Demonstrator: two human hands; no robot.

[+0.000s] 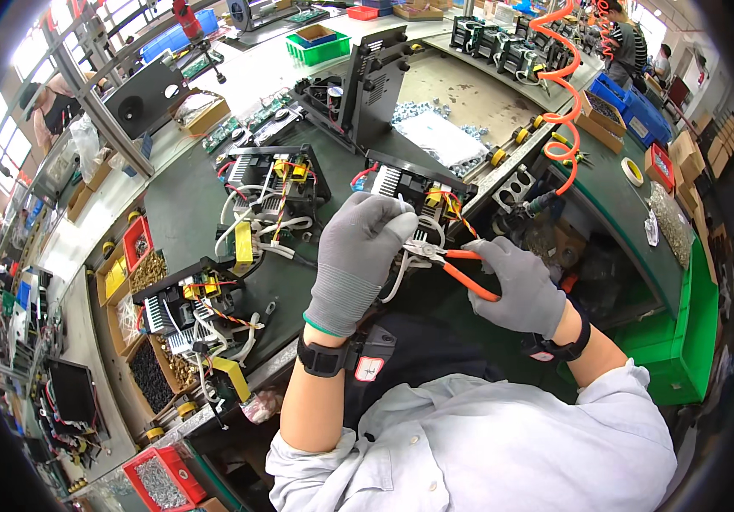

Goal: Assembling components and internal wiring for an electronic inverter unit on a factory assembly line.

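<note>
While my left hand (358, 256) pinches white wires (401, 271) and my right hand (521, 286) grips orange cutters (452, 260), this unit (410, 192) seems unfinished, three left.

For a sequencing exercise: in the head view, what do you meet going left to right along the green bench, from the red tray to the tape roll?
Red tray → left hand → pliers → right hand → tape roll.

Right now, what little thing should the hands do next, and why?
Probably squeeze the cutters. The right hand holds their orange handles, the tips sit at the white wires by the left hand, which steadies the unit.
</note>
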